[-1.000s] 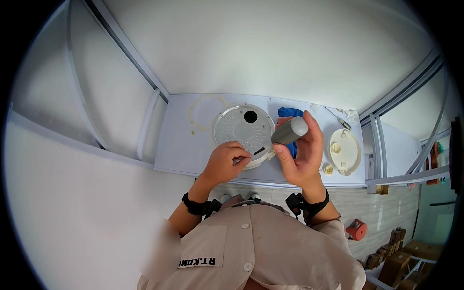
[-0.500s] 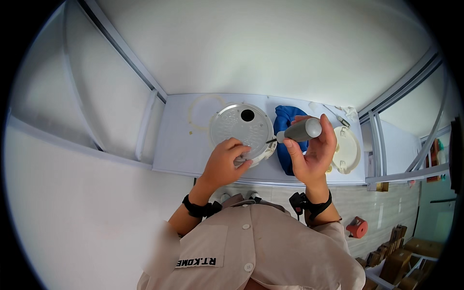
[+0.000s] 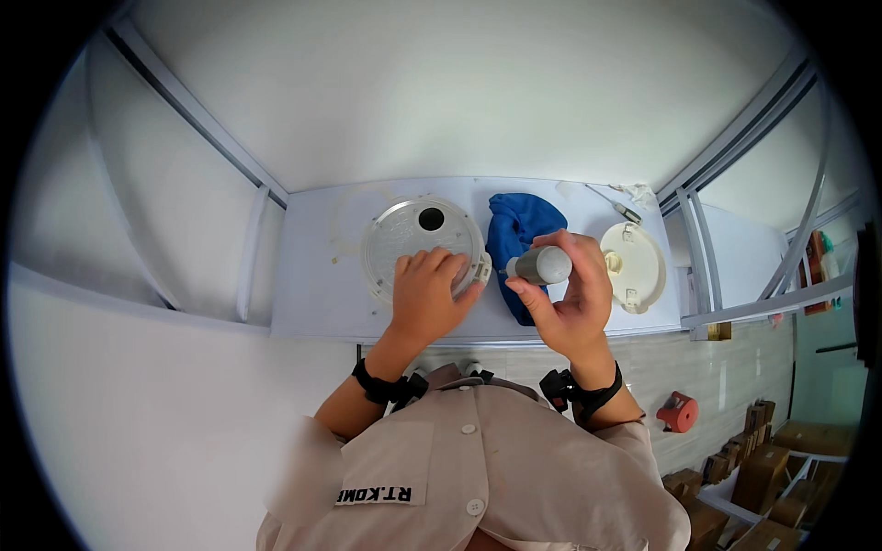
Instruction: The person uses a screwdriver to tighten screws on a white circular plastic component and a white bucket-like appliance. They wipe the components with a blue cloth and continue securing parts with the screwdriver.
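A round silver metal plate (image 3: pixel 390 241) with a pale plastic rim and a dark round opening lies on the white table. My left hand (image 3: pixel 428 294) rests over its near side, fingers laid on the metal and thumb apart toward the rim's right side. In my right hand (image 3: pixel 579 298) is a grey-handled screwdriver (image 3: pixel 544 265), its butt end facing up. That tool hangs over a crumpled blue cloth (image 3: pixel 525 218), just right of the plate. I cannot make out clearly where its tip is.
On the right of the table (image 3: pixel 308 285) lies a cream round plastic cover (image 3: pixel 643 266). Behind it are a second screwdriver (image 3: pixel 625 210) and a crumpled white piece (image 3: pixel 639 194). Metal frame posts stand at both sides. A red stool (image 3: pixel 678 412) is on the floor at right.
The view has shifted slightly. My left hand has slid rightward over the plate. The screwdriver has swung more upright, and its shaft, which pointed at the plate's right edge, is now mostly hidden.
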`<state>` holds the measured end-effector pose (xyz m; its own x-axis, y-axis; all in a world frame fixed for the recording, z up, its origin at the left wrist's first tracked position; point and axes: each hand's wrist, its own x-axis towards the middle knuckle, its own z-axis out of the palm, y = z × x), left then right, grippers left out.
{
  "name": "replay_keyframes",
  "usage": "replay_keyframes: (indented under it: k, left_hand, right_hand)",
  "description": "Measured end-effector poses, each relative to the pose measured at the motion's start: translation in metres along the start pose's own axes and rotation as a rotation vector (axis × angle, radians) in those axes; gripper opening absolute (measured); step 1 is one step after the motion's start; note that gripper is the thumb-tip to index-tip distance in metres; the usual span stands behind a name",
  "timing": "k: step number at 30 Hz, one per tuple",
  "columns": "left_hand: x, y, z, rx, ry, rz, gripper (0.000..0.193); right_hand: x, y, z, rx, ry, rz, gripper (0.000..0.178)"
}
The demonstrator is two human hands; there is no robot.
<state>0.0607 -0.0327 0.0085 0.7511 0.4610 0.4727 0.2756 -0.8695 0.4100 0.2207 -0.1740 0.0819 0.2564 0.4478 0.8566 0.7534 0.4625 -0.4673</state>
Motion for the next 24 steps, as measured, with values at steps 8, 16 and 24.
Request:
replay_keyframes:
  k: [8, 16, 24]
  left_hand:
    - [0.000, -0.005, 0.009, 0.005, 0.001, 0.021, 0.030]
    - [-0.003, -0.007, 0.004, -0.009, -0.075, 0.125, 0.028]
    - [-0.013, -0.007, -0.014, -0.101, -0.178, 0.215, 0.025]
  right_hand:
    - [-0.001, -0.002, -0.007, -0.023, -0.031, -0.011, 0.066]
    - [-0.001, 0.005, -0.002, 0.034, -0.024, -0.006, 0.064]
    - [0.000, 0.006, 0.006, 0.127, -0.100, 0.037, 0.074]
